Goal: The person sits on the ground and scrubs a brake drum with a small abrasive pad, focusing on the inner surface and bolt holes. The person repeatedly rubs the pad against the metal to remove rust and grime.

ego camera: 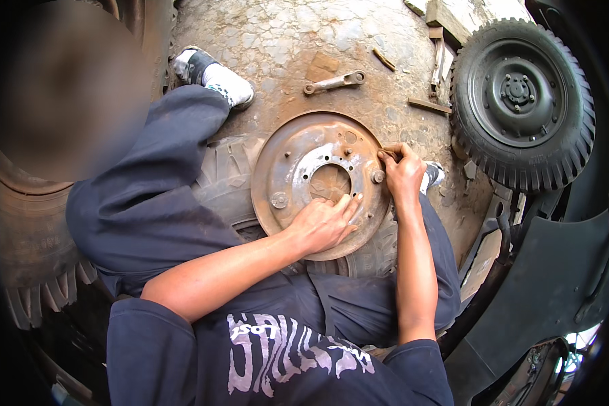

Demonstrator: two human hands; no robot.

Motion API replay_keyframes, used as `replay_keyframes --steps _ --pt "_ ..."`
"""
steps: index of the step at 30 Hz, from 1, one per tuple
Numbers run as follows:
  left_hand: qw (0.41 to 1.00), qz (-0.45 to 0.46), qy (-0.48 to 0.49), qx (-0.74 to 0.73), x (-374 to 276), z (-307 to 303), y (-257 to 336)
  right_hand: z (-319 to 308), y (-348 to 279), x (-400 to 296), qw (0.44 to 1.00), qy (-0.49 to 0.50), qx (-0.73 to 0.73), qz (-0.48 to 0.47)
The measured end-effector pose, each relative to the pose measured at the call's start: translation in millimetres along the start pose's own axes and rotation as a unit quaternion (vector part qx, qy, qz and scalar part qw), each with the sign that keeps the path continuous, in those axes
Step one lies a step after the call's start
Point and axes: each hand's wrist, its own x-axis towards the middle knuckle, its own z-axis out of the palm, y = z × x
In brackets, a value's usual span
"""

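A round, rusty metal brake backing plate (304, 132) rests on a worn tyre (223, 175) between the person's legs. It has a large centre hole ringed by small holes, and a bare greyish patch around them. My left hand (325, 223) lies on the plate's lower middle, fingers spread near the centre hole, gripping nothing visible. At the plate's right rim, my right hand (403, 167) pinches a small brown piece, perhaps sandpaper (388, 152), against the surface. Just below those fingers a round knob-like fitting (377, 176) stands on the plate.
Beyond the plate, a metal link arm (335, 82) lies on the cracked ground. A mounted wheel (517, 101) stands at the right near wood pieces (429, 105). Large used tyres (35, 238) are at the left; a dark metal panel (543, 274) is at the lower right.
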Motion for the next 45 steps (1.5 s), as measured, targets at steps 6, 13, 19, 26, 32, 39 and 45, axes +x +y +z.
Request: replay_keyframes --steps 6,13,19,26,32,39,45 --pt "1.000 0.021 0.009 0.002 2.8 4.5 2.5 22.3 -37.7 42.3 0.990 0.004 0.022 -0.141" --pt "1.000 0.009 0.022 0.002 -1.3 7.1 -1.9 -8.6 -11.9 5.1 1.000 -0.014 -0.015 -0.016" --pt "1.000 -0.001 -0.027 0.008 2.4 -0.1 4.9 16.3 -24.9 31.4 0.997 -0.006 0.046 -0.061" --pt "0.999 -0.006 -0.034 0.008 4.5 -2.3 4.0 20.5 -33.4 40.4 0.993 -0.017 0.051 -0.104" --pt "1.000 -0.007 -0.011 -0.019 0.5 2.0 4.1 7.2 4.3 6.1 1.000 0.010 0.006 -0.005" --pt "1.000 -0.008 -0.028 -0.008 2.8 0.2 4.6 26.1 -44.3 48.7 0.993 -0.030 0.034 -0.106" --pt "1.000 -0.009 -0.014 -0.023 2.4 1.0 2.1 -1.9 -9.8 16.1 0.998 -0.047 -0.006 0.050"
